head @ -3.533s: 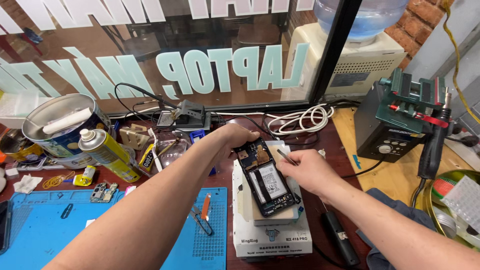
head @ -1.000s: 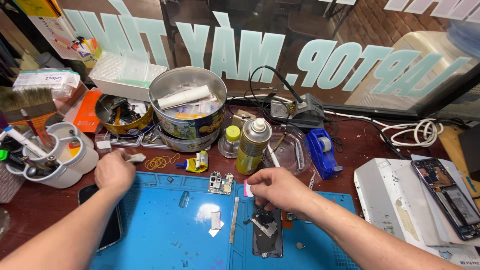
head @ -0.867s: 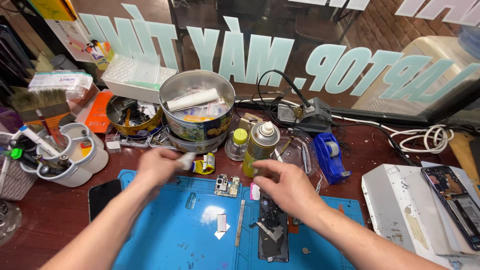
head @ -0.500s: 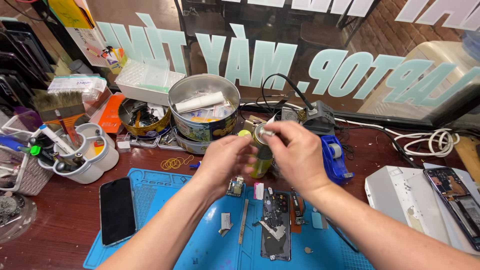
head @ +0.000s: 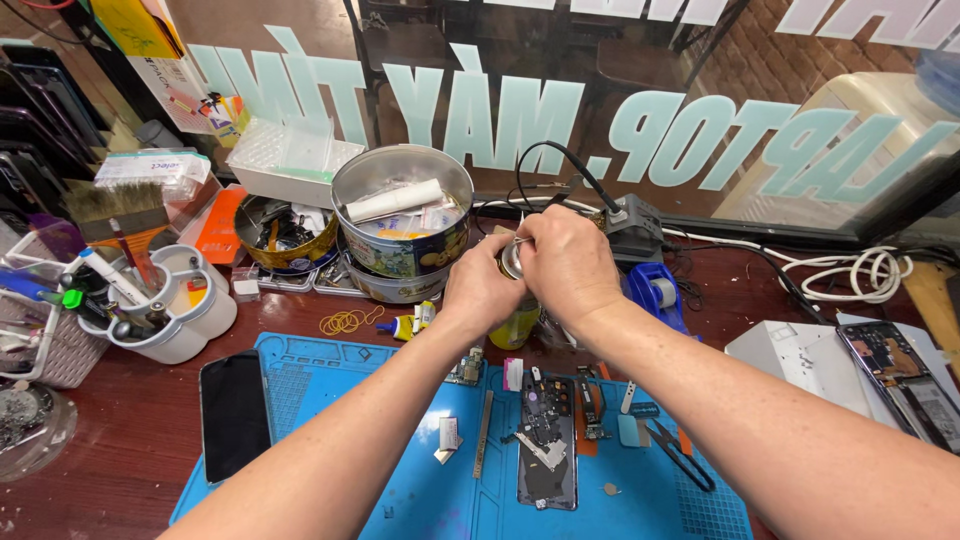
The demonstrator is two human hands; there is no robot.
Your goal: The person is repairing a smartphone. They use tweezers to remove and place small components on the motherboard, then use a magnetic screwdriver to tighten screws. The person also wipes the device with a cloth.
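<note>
hands (head: 540,275) hiding yellow bottle (head: 516,325), grip unclear

Round tin (head: 402,225) and tape dispenser (head: 655,292) flanking hands (head: 535,275)

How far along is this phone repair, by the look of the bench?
Done: the phone on the blue mat lies opened, small parts spread beside it. In hand: the left hand and right hand both grip the top of a yellow bottle. Left: that phone is not yet closed, and a second open phone lies on the white box.
</note>
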